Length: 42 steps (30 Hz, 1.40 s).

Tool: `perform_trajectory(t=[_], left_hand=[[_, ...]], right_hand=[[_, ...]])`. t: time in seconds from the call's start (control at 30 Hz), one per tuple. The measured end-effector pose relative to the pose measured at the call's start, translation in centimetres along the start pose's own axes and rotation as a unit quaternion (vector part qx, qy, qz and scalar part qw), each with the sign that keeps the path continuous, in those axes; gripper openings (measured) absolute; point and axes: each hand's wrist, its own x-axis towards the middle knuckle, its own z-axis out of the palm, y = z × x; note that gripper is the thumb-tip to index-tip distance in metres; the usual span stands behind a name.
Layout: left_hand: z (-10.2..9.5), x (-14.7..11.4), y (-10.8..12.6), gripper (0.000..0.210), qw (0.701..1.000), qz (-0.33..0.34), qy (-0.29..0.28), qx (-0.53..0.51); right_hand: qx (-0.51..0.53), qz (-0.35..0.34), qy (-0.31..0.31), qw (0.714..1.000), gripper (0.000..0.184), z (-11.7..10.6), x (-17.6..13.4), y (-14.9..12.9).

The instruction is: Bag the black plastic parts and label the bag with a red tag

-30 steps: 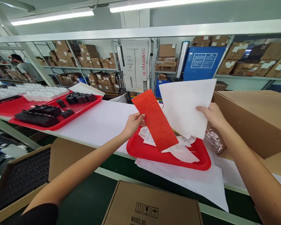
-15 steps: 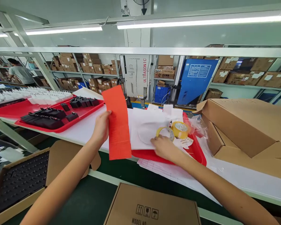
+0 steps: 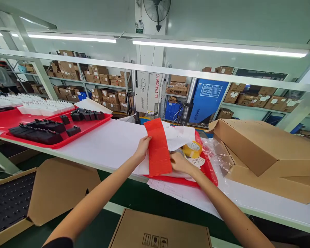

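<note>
My left hand (image 3: 144, 146) grips the left edge of a flat red-orange sheet (image 3: 158, 148), thumb on the front, holding it upright above the near side of a red tray (image 3: 212, 175). My right hand (image 3: 179, 162) reaches in from the right, fingers curled by the sheet's right edge. Its fingertips are partly hidden, and what they pinch I cannot make out. White papers (image 3: 182, 136) lie in the tray behind the sheet, one with a raised, curled edge. A yellow tape roll (image 3: 192, 150) lies just beyond my right hand, near a printed white label (image 3: 197, 161).
An opened cardboard box (image 3: 248, 148) and clear plastic wrap (image 3: 215, 153) lie right of the tray. At left, another red tray (image 3: 64, 143) holds black parts. A closed carton (image 3: 160, 229) is below the table edge, and an open box of black pieces (image 3: 10, 196) stands lower left.
My left hand has brought the red-orange sheet right and down, over the tray and close to my right hand. The papers have shifted, and the view has tilted up.
</note>
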Motion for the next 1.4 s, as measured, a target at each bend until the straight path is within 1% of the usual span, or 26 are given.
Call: perform_trajectory(t=[0.07,0.13,0.17,0.2,0.27,0.33,0.4,0.47,0.5,0.57,0.6,0.63,0.7,0.8,0.93,0.97,1.0,1.03,1.13,1.17,1.23,1.3,1.4], left_hand=[[-0.6,0.5,0.3,0.015,1.000,0.002,0.006,-0.002],[-1.4,0.9,0.6,0.014,1.000,-0.003,0.010,-0.008],[-1.7,1.1,0.8,0.014,1.000,-0.005,0.012,-0.014],[-1.9,1.3,1.0,0.014,1.000,-0.006,0.016,-0.023],[-2.1,1.7,1.4,0.014,0.999,-0.005,0.027,-0.045],[-1.9,2.2,1.6,0.014,0.997,-0.007,0.040,-0.067],[-1.4,2.5,1.7,0.013,0.995,-0.017,0.052,-0.080],[-1.0,2.6,1.7,0.013,0.994,-0.025,0.057,-0.085],[-0.8,2.6,1.6,0.013,0.994,-0.027,0.056,-0.086],[-0.7,2.5,1.4,0.013,0.995,-0.029,0.050,-0.087],[-0.7,2.5,1.3,0.013,0.995,-0.031,0.046,-0.086],[-0.7,2.6,1.1,0.014,0.995,-0.034,0.043,-0.085],[-0.8,2.8,1.0,0.014,0.995,-0.045,0.046,-0.082],[-0.8,3.4,1.1,0.016,0.993,-0.064,0.063,-0.081],[-0.7,3.5,1.4,0.017,0.991,-0.068,0.076,-0.085],[-0.8,3.3,1.6,0.017,0.991,-0.064,0.076,-0.087],[-0.9,3.1,1.7,0.016,0.992,-0.058,0.073,-0.087],[-1.0,2.8,1.9,0.016,0.993,-0.052,0.068,-0.087],[-1.3,2.0,2.2,0.016,0.995,-0.042,0.051,-0.080],[-1.3,1.8,2.3,0.017,0.995,-0.042,0.048,-0.076],[-1.2,1.5,2.4,0.019,0.996,-0.046,0.047,-0.067],[-1.1,1.2,2.6,0.019,0.996,-0.051,0.048,-0.059],[-0.8,0.6,3.0,0.018,0.996,-0.049,0.042,-0.059]], right_hand=[[0.017,-0.046,0.001,0.999,0.019,0.3,-0.2,-0.5],[0.062,-0.075,0.007,0.995,0.019,-0.5,-0.3,-0.9],[0.086,-0.073,0.013,0.994,0.023,-1.4,-0.2,-0.8],[0.099,-0.054,0.016,0.993,0.027,-2.3,-0.1,-0.6],[0.081,0.021,0.007,0.996,0.034,-4.4,0.5,0.5],[-0.014,0.103,-0.019,0.994,0.040,-5.9,1.5,2.0],[-0.159,0.145,-0.038,0.976,0.048,-6.6,2.7,3.5],[-0.286,0.156,-0.081,0.942,0.055,-6.4,3.8,4.5],[-0.324,0.159,-0.116,0.925,0.053,-6.2,4.3,4.8],[-0.354,0.165,-0.192,0.900,0.044,-5.5,4.9,4.9],[-0.358,0.169,-0.215,0.893,0.040,-5.1,5.1,4.8],[-0.365,0.170,-0.222,0.888,0.039,-4.8,5.1,4.7],[-0.383,0.161,-0.204,0.886,0.039,-4.3,4.9,4.5],[-0.408,0.128,-0.180,0.886,0.038,-4.1,4.4,4.8],[-0.452,0.039,-0.160,0.877,0.033,-4.5,3.1,5.8],[-0.453,0.022,-0.146,0.879,0.032,-4.7,2.7,5.9],[-0.444,0.018,-0.125,0.887,0.032,-5.0,2.3,6.0],[-0.425,0.031,-0.094,0.900,0.032,-5.3,1.8,5.9],[-0.332,0.126,0.038,0.934,0.032,-6.2,0.6,5.3],[-0.292,0.153,0.087,0.940,0.030,-6.5,0.2,5.0],[-0.203,0.177,0.180,0.946,0.027,-7.3,-0.4,4.3],[-0.109,0.173,0.271,0.941,0.023,-8.3,-1.0,3.6],[-0.006,0.153,0.394,0.907,0.019,-10.4,-1.8,2.4]])
